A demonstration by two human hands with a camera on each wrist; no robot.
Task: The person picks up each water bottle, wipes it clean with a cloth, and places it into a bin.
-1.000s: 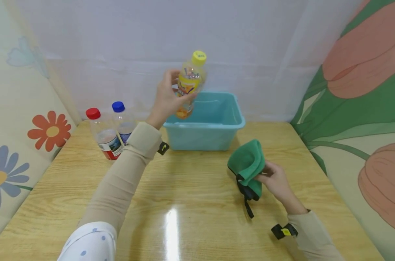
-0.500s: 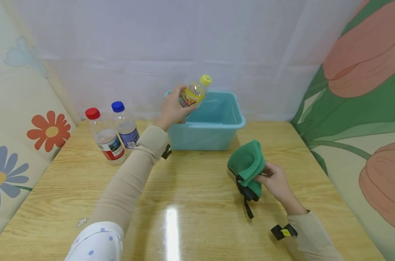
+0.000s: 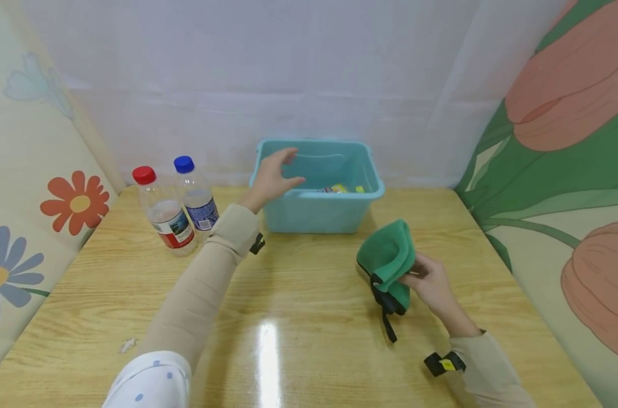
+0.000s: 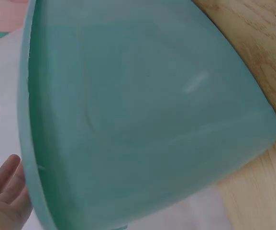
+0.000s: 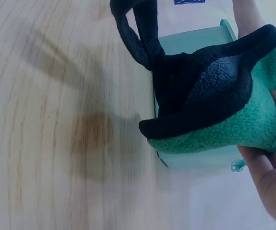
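Observation:
My left hand (image 3: 274, 177), empty with fingers and thumb spread apart, is over the left end of the light-blue plastic bin (image 3: 319, 214). In the left wrist view its fingertips (image 4: 7, 175) show beside the bin's rim (image 4: 27, 124). Inside the bin lies the yellow-capped plastic bottle (image 3: 339, 188), mostly hidden by the front wall. Right of the bin, my right hand (image 3: 431, 283) pinches a folded green fleecy cloth (image 3: 388, 255) with black trim. A black loop (image 5: 147, 33) hangs from this cloth, which is held above the table.
Left of the bin, a red-capped bottle (image 3: 168, 218) and a blue-capped bottle (image 3: 199, 204) stand upright on the wooden table (image 3: 309, 317). A white curtain (image 3: 309, 68) hangs behind. Printed floral panels (image 3: 569, 170) flank both sides.
My left hand lowered the yellow-capped bottle toward the bin and let go of it. The bottle now lies inside. My right hand and the green cloth stay in place.

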